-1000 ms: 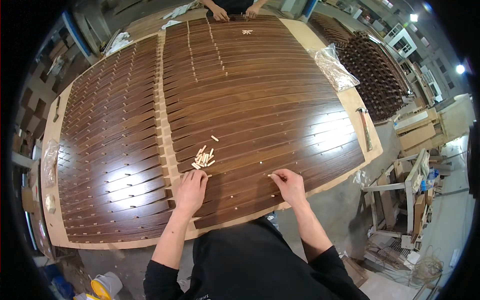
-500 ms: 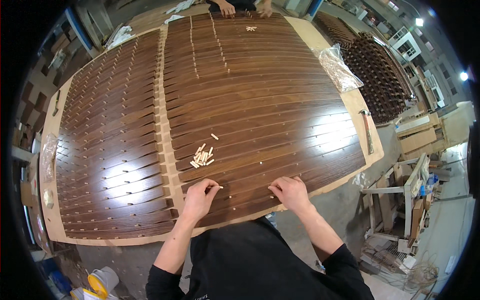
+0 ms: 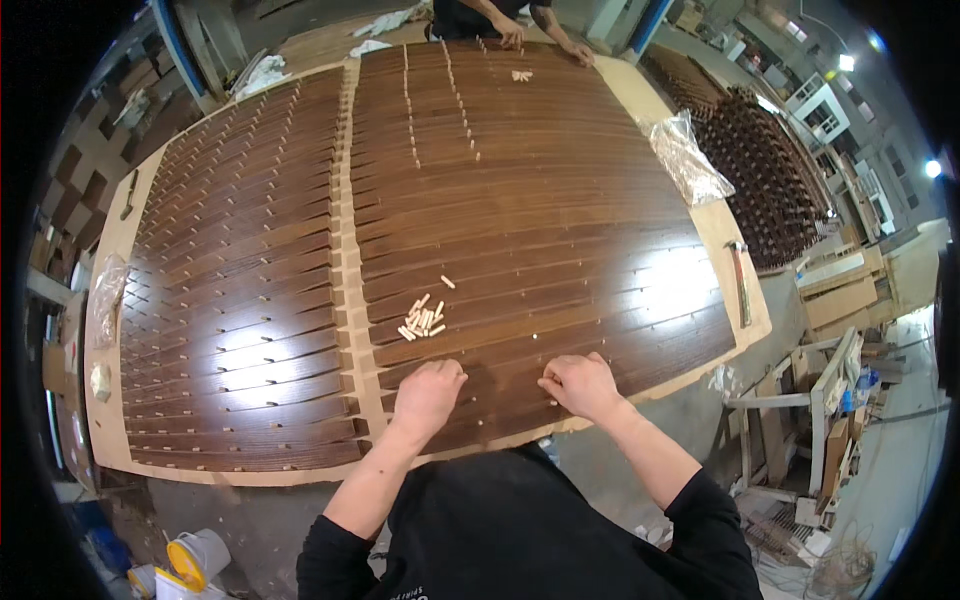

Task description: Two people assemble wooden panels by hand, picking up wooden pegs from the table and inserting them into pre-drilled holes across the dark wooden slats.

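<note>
Over the near edge of a dark brown slatted wood panel (image 3: 600, 250), both my hands are closed in a pinch. My left hand (image 3: 428, 395) is bent down at the panel, fingertips around a small wooden dowel that they now hide. To its right, my right hand (image 3: 583, 387) pinches low over the same strip; its fingers also cover the dowel at their tips. Just beyond my left hand lies a loose pile of pale wooden dowels (image 3: 424, 318), with a single dowel (image 3: 448, 282) apart from it. Small holes and dowel ends dot the slats around my hands.
Left stands a second slatted panel (image 3: 230, 290) with rows of upright dowels. A hammer (image 3: 739, 285) and a clear plastic bag (image 3: 690, 158) lie on the right board edge. Another person's hand (image 3: 510, 35) works at the far edge, near a small dowel pile (image 3: 521, 76).
The whole view has shifted slightly. My hands stay near the same spots, and the dowel ends seen at their fingertips are now covered. The other person's hand has moved onto the far right corner.
</note>
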`<state>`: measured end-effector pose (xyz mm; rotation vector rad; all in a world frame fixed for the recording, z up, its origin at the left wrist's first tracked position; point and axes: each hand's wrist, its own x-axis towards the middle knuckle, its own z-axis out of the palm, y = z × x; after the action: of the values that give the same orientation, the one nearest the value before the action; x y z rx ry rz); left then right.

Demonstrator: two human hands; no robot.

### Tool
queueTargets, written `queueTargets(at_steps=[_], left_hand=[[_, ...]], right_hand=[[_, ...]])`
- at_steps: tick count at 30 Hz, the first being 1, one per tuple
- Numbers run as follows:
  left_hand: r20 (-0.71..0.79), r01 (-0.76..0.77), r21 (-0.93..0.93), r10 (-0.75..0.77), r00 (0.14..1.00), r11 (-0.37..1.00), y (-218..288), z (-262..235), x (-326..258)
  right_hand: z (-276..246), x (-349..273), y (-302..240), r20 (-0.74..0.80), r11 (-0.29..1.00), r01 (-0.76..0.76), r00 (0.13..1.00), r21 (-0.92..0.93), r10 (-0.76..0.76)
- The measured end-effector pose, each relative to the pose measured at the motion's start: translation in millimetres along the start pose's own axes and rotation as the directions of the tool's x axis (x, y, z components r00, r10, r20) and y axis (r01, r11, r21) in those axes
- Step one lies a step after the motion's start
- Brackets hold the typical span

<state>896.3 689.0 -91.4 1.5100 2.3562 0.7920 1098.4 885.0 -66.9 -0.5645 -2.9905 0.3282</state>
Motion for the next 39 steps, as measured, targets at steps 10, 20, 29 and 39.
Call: queueTargets(at_steps=[10, 20, 29, 39], left_hand=[[0.17, -0.168, 0.347, 0.114, 0.979, 0.922, 18, 6, 8], [0.129, -0.011, 0.009, 0.01, 0.992, 1.0, 2, -19, 40], [-0.097, 0.102, 0.306, -0.076, 0.992, 0.946, -47, -3, 103], [0.102, 0.326, -0.574, -0.329, 0.939, 0.751, -10, -46, 93]], right_hand=[[34, 152, -41, -0.078, 0.84, -0.121, 0.979, 0.529, 0.19], [65, 184, -18, -0.092, 0.879, -0.106, 0.982, 0.464, 0.166], [34, 122, 1, -0.048, 0.79, -0.256, 0.94, 0.557, 0.338], [39, 127, 27, -0.128, 0.926, -0.058, 0.985, 0.372, 0.112]])
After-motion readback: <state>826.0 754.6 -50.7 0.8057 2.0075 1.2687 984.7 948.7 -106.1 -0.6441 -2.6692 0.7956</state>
